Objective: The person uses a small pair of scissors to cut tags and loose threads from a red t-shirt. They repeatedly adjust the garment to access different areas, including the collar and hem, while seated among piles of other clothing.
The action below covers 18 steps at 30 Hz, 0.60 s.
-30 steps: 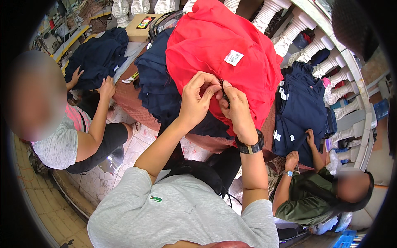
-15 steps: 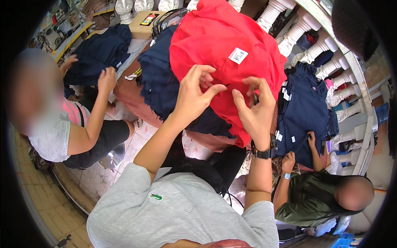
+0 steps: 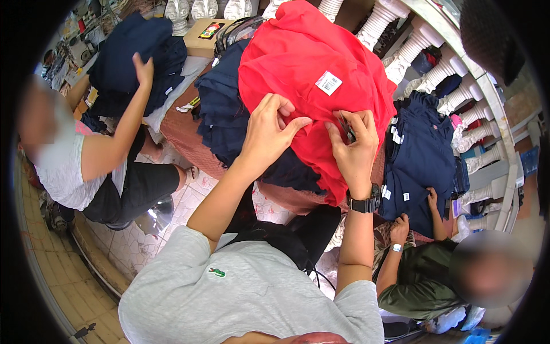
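A bright red garment (image 3: 286, 63) with a white label (image 3: 328, 83) lies heaped on a stack of navy garments (image 3: 222, 94). My left hand (image 3: 272, 129) rests at its near side, fingers curled and thumb pressed against the red cloth; the fold under the fingertips is partly hidden. In my right hand (image 3: 356, 150) is a small metal tool, which looks like thread snips (image 3: 348, 134), held between thumb and fingers close to the red cloth. Most of the tool is covered by the fingers.
A co-worker at left handles navy garments (image 3: 137, 63); another at right touches a navy pile (image 3: 418, 149). White balusters (image 3: 424, 43) line the far side. A cardboard box (image 3: 201, 37) and a yellow-handled tool (image 3: 189, 105) lie on the brown-covered table (image 3: 180, 129).
My right hand has turned slightly, and its fingertips are nearer the red cloth. My left hand has barely moved. The left co-worker has lifted a navy garment.
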### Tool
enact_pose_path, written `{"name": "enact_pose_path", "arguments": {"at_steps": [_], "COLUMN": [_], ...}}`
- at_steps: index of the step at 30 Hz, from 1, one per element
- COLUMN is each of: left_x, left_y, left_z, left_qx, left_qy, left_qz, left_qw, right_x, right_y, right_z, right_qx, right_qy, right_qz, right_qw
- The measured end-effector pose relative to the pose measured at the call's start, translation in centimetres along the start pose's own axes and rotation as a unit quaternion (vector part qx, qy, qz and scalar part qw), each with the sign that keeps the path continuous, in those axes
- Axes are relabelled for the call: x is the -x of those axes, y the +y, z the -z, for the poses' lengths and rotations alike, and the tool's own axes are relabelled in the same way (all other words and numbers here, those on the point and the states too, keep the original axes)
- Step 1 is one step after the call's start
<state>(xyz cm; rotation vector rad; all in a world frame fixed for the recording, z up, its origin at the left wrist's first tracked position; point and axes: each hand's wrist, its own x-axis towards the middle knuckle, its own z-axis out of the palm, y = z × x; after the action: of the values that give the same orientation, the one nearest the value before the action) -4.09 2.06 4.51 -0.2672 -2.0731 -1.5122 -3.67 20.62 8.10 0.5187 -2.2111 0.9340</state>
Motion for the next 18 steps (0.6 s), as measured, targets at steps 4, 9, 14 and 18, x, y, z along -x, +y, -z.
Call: {"name": "enact_pose_path", "arguments": {"at_steps": [4,9,14,18], "left_x": [0.4,1.1,-0.1,-2.1], "left_y": [0.8,1.1,0.7,-0.5], "left_z": [-0.6,-0.8,0.3,1.3], "left_qx": [0.028,0.217,-0.017,-0.096], "left_qy": [-0.029,0.012,0.059,0.136], "left_qz": [0.034,0.059,-0.062,-0.216], "left_qw": [0.999,0.974,0.996,0.962], "right_x": [-0.3,0.2,0.5,0.5], "right_y": [0.3,-0.5,-1.0,-0.7], "right_z": [0.3,0.8,1.4,1.9], "right_qx": [-0.044,-0.098,-0.197,-0.163], "right_qy": [0.029,0.036,0.065,0.099], "right_qz": [0.001,0.016,-0.029,0.006], "right_qw": [0.999,0.994,0.978,0.982]}}
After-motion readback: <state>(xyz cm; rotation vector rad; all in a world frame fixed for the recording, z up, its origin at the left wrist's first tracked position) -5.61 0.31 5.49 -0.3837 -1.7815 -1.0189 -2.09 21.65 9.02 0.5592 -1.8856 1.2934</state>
